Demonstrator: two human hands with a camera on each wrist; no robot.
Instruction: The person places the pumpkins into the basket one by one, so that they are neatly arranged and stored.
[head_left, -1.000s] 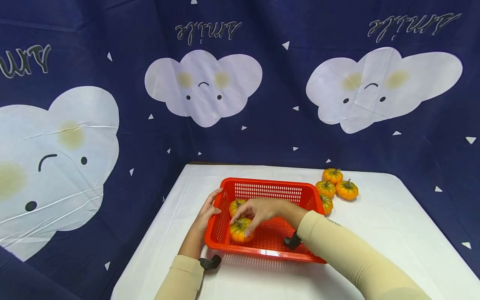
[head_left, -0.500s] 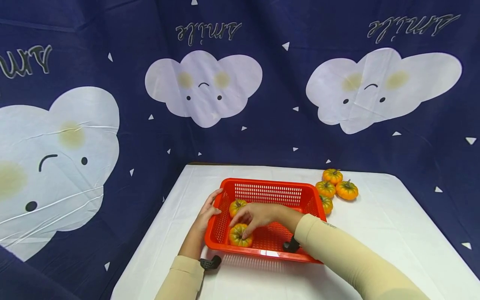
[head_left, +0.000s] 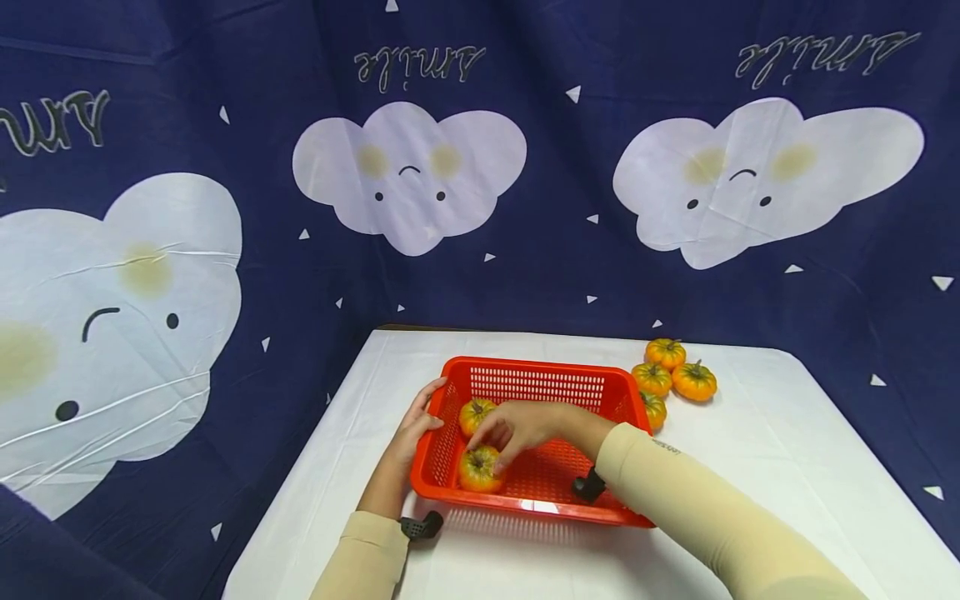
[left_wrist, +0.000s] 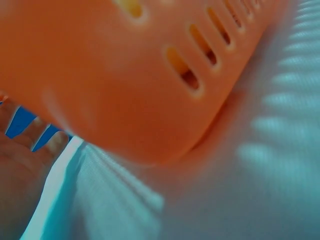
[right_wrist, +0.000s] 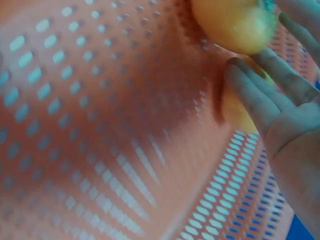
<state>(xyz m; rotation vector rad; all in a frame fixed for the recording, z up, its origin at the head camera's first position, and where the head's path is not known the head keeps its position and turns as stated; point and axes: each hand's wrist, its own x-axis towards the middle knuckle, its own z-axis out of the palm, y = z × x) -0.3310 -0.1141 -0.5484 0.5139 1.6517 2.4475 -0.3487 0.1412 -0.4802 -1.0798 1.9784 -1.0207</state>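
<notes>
A red plastic basket point(head_left: 525, 504) with slotted walls stands on the table. My left hand point(head_left: 411, 427) holds its left end, thumb at the rim; in the left wrist view its fingers point(left_wrist: 37, 132) show beside the basket's outer wall. Inside the basket, at its left end, sit two small orange-and-green pumpkins. My right hand point(head_left: 517, 429) reaches in and pinches the nearer pumpkin point(head_left: 480, 469), thumb on its right side and fingers over its top left. The farther pumpkin point(head_left: 476, 413) lies just behind those fingers, seen below them in the right wrist view.
Several more small pumpkins point(head_left: 693, 381) are grouped on the white tabletop point(head_left: 750, 467) beyond the basket's right end. A dark blue curtain point(head_left: 555, 275) with cloud prints hangs behind the table. A black wrist device point(head_left: 588, 485) on the right arm hangs inside the basket.
The nearer pumpkin has shifted slightly toward the basket's near wall and turned a little under my right hand, which moved slightly with it. My left hand and the basket stay in place.
</notes>
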